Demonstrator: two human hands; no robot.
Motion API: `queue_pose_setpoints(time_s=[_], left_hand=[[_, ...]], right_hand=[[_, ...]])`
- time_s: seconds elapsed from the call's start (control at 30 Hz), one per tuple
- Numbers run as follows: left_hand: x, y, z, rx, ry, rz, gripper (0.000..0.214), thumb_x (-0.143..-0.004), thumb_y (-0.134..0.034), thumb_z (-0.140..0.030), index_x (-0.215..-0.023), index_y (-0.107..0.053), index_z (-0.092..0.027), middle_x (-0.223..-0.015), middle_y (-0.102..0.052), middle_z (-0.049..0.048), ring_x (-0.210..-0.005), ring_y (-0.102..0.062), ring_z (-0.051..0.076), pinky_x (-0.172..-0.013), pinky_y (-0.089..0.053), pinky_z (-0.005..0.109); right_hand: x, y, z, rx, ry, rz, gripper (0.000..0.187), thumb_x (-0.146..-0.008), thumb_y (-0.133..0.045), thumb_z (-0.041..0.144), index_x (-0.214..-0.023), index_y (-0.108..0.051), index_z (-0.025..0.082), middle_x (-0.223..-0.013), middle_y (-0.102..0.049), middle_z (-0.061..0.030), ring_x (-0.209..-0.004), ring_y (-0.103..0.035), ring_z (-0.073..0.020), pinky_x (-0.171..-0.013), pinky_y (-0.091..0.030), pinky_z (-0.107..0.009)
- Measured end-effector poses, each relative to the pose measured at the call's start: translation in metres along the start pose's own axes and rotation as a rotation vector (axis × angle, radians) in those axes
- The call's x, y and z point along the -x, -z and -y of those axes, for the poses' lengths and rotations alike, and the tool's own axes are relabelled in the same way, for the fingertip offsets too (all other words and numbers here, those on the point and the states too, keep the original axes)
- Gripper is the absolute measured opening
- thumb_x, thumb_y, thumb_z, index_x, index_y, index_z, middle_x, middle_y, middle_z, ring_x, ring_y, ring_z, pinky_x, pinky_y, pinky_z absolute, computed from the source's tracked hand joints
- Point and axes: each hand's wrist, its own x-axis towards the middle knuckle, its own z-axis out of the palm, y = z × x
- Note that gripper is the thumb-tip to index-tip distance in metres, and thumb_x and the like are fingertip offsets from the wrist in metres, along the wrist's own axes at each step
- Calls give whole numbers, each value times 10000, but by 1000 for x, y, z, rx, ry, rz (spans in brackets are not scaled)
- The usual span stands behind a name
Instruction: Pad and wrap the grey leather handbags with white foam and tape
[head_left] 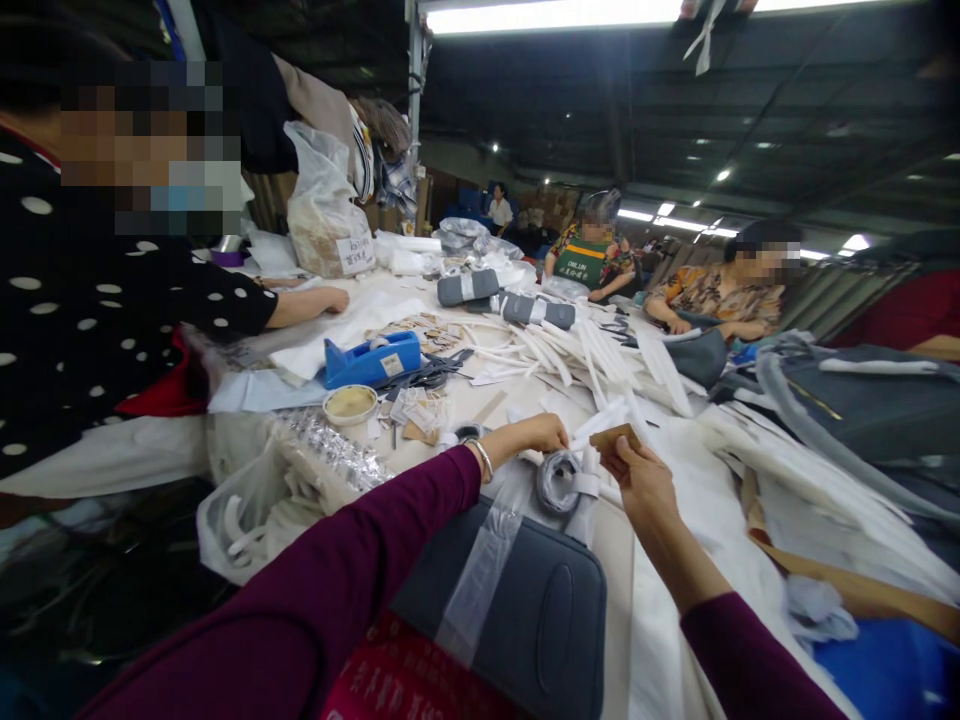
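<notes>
In my right hand [645, 480], a small brown card [616, 440] is pinched between thumb and fingers. My left hand [546, 433], with a bracelet at the wrist, has its fingers closed together just above a coiled grey strap [559, 482]. What these fingers hold, if anything, is hidden. The coil lies at the far edge of a dark grey zipped case [525, 600], which rests in front of me. A clear plastic band [486, 560] runs across the case.
A blue tape dispenser [373, 358], a round tin [350, 404] and loose tags [420, 412] lie to the left. White strips [592, 360] and wrapped grey cases [536, 310] cover the table further back. A co-worker's arm [307, 303] reaches in from the left; other people sit opposite.
</notes>
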Motion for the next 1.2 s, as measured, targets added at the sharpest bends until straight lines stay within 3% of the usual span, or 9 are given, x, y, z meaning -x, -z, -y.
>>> queue_pose_setpoints(time_s=[0.1, 0.27, 0.4, 0.47, 0.6, 0.8, 0.93, 1.03, 1.2], left_hand=[[0, 4, 5, -35, 4, 78, 222, -762, -534, -110, -873, -721, -66, -590, -609, -3, -523, -520, 87, -561, -425, 185], [17, 26, 21, -131, -11, 126, 370, -789, -529, -131, -1146, -627, -127, -826, -685, 25, -673, -590, 113, -627, -454, 195], [36, 39, 31, -279, 62, 120, 223, -741, -581, -105, -936, -691, -96, -861, -692, 81, -750, -596, 171, -714, -469, 263], [46, 42, 29, -343, 97, 92, 190, -766, -599, -156, -920, -690, -95, -927, -687, 115, -836, -607, 217, -778, -476, 313], [77, 48, 22, -433, 120, -61, 381, -846, -552, -230, -1215, -572, -135, -1254, -552, 163, -1156, -519, 290, -956, -419, 418], [165, 42, 20, -328, -83, -330, 340, -871, -507, -162, -1204, -573, -146, -1183, -563, 118, -1118, -541, 215, -1005, -405, 345], [202, 20, -4, -225, -298, -299, 366, -832, -541, -106, -1191, -578, -170, -1199, -567, 99, -1145, -526, 207, -1025, -405, 334], [191, 4, -35, -221, -514, -134, 409, -833, -504, -65, -1228, -555, -158, -1237, -563, 112, -1169, -517, 203, -1026, -406, 309], [120, -24, -79, -308, -775, 143, 384, -875, -403, -30, -1212, -563, -125, -1161, -627, 121, -1101, -555, 186, -973, -415, 276]], right_hand=[[4, 3, 2, -7, 3, -60, 255, -619, -807, 201, -819, -657, 150, -741, -700, 10, -603, -674, -134, -595, -607, -257], [7, 16, -1, -12, -70, -53, 199, -696, -754, 170, -867, -653, 161, -742, -705, 6, -614, -680, -134, -604, -607, -264], [9, 19, -6, 41, -102, -76, 134, -734, -717, 171, -837, -631, 174, -721, -687, 14, -599, -667, -119, -608, -595, -256], [10, 18, -6, 69, -113, -105, 115, -748, -702, 183, -825, -617, 181, -717, -675, 16, -601, -662, -115, -619, -587, -259], [25, 24, 1, 77, -132, -123, 124, -736, -679, 232, -809, -593, 182, -781, -675, -20, -685, -678, -152, -698, -582, -322], [115, 56, 8, 171, -70, -76, 359, -586, -735, 310, -913, -645, 192, -992, -675, -75, -944, -663, -230, -953, -496, -424], [192, 54, 2, 324, -161, -107, 600, -611, -781, 420, -1129, -612, 168, -1169, -645, -137, -1096, -617, -300, -981, -474, -455], [229, 36, -6, 416, -207, -55, 734, -657, -736, 508, -1263, -542, 143, -1227, -626, -155, -1143, -589, -318, -972, -474, -460], [248, 11, -19, 513, -126, -52, 745, -662, -706, 487, -1280, -529, 111, -1233, -622, -153, -1147, -574, -322, -998, -451, -450]])
